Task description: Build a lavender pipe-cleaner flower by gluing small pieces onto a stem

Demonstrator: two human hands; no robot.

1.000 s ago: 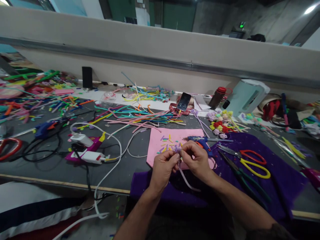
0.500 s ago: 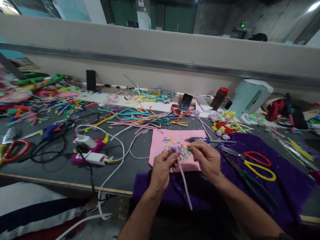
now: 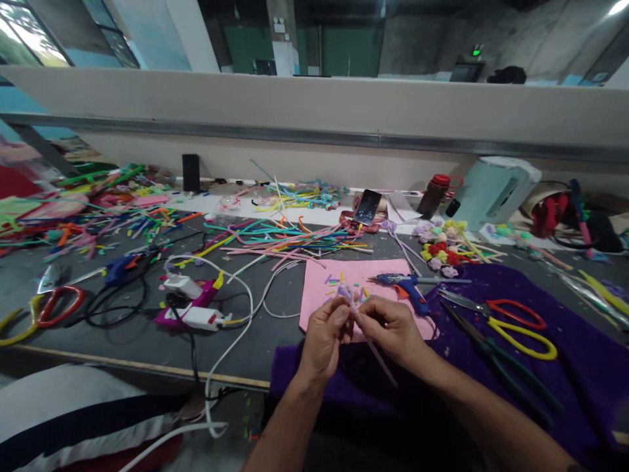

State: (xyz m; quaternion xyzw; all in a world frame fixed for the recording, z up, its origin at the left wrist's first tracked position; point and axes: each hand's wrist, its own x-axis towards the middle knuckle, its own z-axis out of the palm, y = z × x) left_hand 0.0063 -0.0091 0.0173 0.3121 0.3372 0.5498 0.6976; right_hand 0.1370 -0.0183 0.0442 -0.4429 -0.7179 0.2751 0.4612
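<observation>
My left hand (image 3: 326, 334) is closed, thumb and fingers pinching a lilac pipe-cleaner flower (image 3: 345, 290) just under its fluffy head. Close beside it, my right hand (image 3: 396, 328) is closed too, its fingertips on the flower's stem. The stem's free end (image 3: 384, 367) slants down to the right below the hands. What lies between the fingertips is partly hidden. Beneath the flower is a pink foam sheet (image 3: 314, 278) with small cut pieces of coloured pipe cleaner on it. A blue glue gun (image 3: 415, 295) rests on the sheet's right side, past my right hand.
Red-and-yellow scissors (image 3: 518, 324) and dark green pliers (image 3: 511, 370) lie on purple cloth (image 3: 580, 347) at right. Behind are loose pipe cleaners (image 3: 285, 236), a phone (image 3: 367, 207) and finished flowers (image 3: 442, 246). A power strip (image 3: 191, 298) with cables sits left.
My right hand has moved left and in toward my left hand, onto the stem. The stem now points more to the right. The view has tilted up slightly.
</observation>
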